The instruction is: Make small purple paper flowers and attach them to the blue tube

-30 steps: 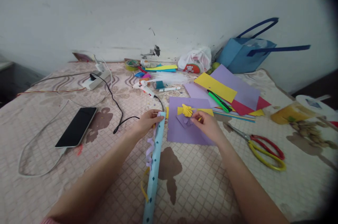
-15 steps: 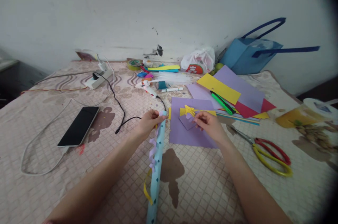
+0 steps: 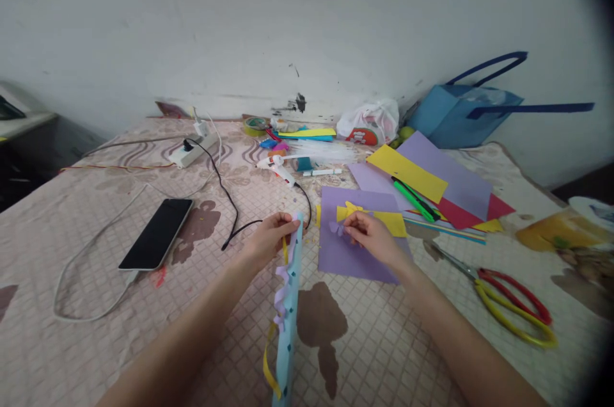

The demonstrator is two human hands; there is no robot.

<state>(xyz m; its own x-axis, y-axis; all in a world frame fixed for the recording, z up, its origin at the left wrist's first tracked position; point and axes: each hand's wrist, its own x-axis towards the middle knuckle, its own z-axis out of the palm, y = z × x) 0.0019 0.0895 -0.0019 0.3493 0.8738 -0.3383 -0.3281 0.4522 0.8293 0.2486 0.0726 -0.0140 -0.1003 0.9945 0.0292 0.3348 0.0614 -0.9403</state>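
Pinched in my left hand [image 3: 274, 235] is the top end of a light blue strip [image 3: 290, 304] with dark diamond marks. A curled lilac ribbon [image 3: 280, 295] and a yellow ribbon [image 3: 268, 365] hang along its left side. My right hand [image 3: 368, 235] holds a small lilac paper cutout [image 3: 337, 228] between thumb and fingers. It is above a purple sheet [image 3: 355, 266], where a yellow strip [image 3: 393, 223] and a yellow cutout [image 3: 352, 207] lie.
A glue gun [image 3: 283, 171] lies behind my hands, its cord running left. Scissors [image 3: 508, 301], a green cutter [image 3: 415, 199] and coloured papers [image 3: 444, 170] are at right. A phone [image 3: 157, 234] charges at left; a blue bag [image 3: 463, 116] stands behind.
My right hand has shifted slightly left relative to the purple sheet, with the lilac cutout. The view has moved, so everything sits lower and further right. My left hand still grips the strip.
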